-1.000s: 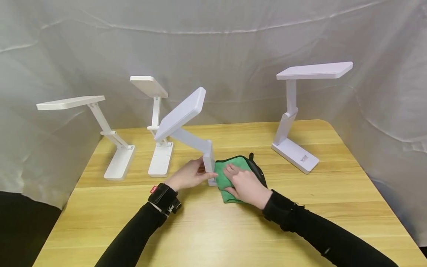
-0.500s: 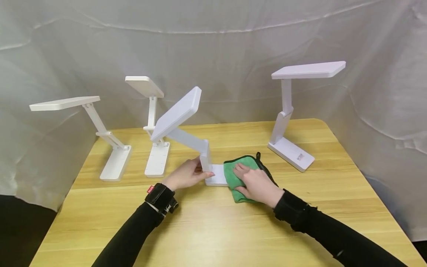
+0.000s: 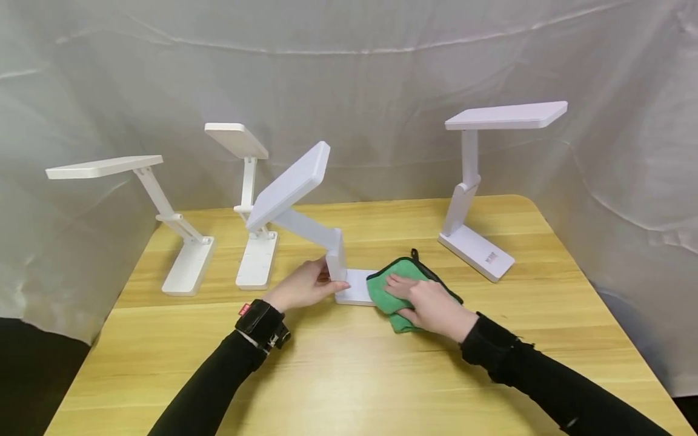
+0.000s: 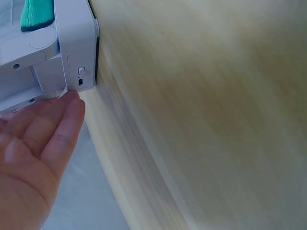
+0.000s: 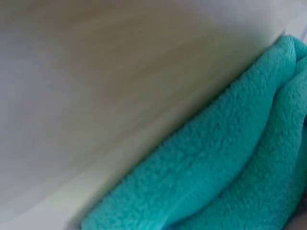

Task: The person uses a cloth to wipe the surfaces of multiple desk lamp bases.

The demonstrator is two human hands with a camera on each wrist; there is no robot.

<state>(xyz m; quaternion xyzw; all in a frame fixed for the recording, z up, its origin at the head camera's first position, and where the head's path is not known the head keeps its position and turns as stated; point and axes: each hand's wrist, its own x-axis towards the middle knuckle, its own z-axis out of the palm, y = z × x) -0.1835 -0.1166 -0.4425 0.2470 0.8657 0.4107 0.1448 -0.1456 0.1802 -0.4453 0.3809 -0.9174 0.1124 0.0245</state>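
A white folding desk lamp (image 3: 289, 184) stands at mid-table, its panel tilted up and leaning left. With thumb and fingers, my left hand (image 3: 305, 286) holds it at the hinge end of its base (image 3: 355, 287). In the left wrist view, the fingers (image 4: 60, 127) touch the end of that base, beside a switch and a small port. My right hand (image 3: 436, 306) grips a folded green cloth (image 3: 403, 267) with black edging and presses it over the base's right end. Thick folds of the cloth (image 5: 206, 153) fill the right wrist view's lower right; the right fingers are mostly hidden there.
Two more white lamps stand at left: one near the table's edge (image 3: 188, 266), one behind my left hand (image 3: 257, 260). Another lamp (image 3: 475, 251) stands at the back right. Grey fabric (image 3: 371, 109) hangs behind the wooden table (image 3: 349, 375).
The right hand and cloth have slid right along the base, from near the hinge to its far end, uncovering its left part. The left hand keeps its hold on the lamp.
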